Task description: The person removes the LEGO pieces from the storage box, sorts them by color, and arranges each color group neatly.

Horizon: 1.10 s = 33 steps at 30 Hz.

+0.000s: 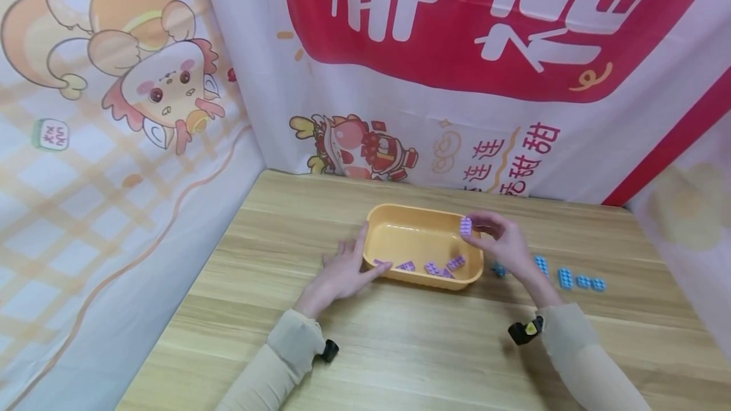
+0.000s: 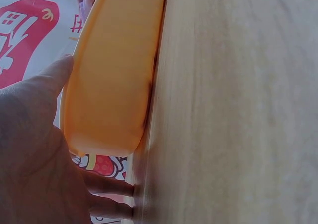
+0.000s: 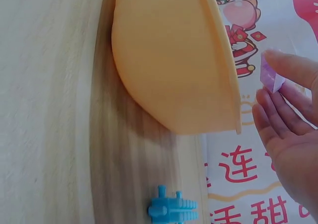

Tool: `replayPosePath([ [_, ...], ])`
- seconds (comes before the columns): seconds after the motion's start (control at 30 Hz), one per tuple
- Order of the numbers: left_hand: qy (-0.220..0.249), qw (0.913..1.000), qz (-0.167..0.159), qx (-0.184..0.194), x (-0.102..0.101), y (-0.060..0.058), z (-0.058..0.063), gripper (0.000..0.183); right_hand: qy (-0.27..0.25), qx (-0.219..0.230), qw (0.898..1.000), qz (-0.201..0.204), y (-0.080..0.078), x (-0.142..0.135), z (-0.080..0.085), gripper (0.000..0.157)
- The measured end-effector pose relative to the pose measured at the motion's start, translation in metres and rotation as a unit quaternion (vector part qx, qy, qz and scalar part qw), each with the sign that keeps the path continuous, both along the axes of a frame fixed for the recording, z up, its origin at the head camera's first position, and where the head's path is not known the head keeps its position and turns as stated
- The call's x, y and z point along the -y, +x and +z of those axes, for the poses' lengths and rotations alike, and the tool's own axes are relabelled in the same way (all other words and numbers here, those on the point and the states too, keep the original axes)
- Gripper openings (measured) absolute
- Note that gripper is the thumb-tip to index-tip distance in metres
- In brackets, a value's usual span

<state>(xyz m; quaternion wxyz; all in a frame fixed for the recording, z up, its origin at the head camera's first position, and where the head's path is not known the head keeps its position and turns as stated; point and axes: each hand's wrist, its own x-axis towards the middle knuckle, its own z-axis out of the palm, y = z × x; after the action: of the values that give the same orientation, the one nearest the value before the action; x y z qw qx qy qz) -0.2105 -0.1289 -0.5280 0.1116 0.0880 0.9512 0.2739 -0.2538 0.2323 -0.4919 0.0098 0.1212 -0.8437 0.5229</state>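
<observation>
My right hand pinches a purple building brick between thumb and fingers, over the right end of a yellow plastic tray. In the right wrist view the brick appears beside the tray's rim, the other fingers extended below it. Several purple bricks lie inside the tray along its near side. With fingers spread, my left hand rests at the tray's left end, its thumb along the near rim. The left wrist view shows that thumb against the tray's outer wall.
Several blue bricks lie on the wooden table to the right of the tray, partly behind my right wrist. A spiky blue piece sits nearest the tray. Printed cloth hangs behind and beside the table.
</observation>
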Motion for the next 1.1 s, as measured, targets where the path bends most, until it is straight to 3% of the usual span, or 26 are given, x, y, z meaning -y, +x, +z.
replayPosePath([
  [0.27,0.003,1.0000,-0.002,-0.001,0.000,-0.001,-0.003,0.113,-0.028,0.001,1.000,0.002,0.013,-0.013,-0.003,0.049],
  [0.6,-0.001,1.0000,0.000,0.000,0.000,-0.003,-0.002,0.115,0.020,0.027,0.999,-0.030,0.033,-0.036,-0.003,0.056],
  [1.1,-0.002,1.0000,-0.004,-0.006,0.001,-0.001,-0.001,0.114,0.048,-0.004,0.999,-0.013,0.065,-0.059,-0.028,0.046],
])
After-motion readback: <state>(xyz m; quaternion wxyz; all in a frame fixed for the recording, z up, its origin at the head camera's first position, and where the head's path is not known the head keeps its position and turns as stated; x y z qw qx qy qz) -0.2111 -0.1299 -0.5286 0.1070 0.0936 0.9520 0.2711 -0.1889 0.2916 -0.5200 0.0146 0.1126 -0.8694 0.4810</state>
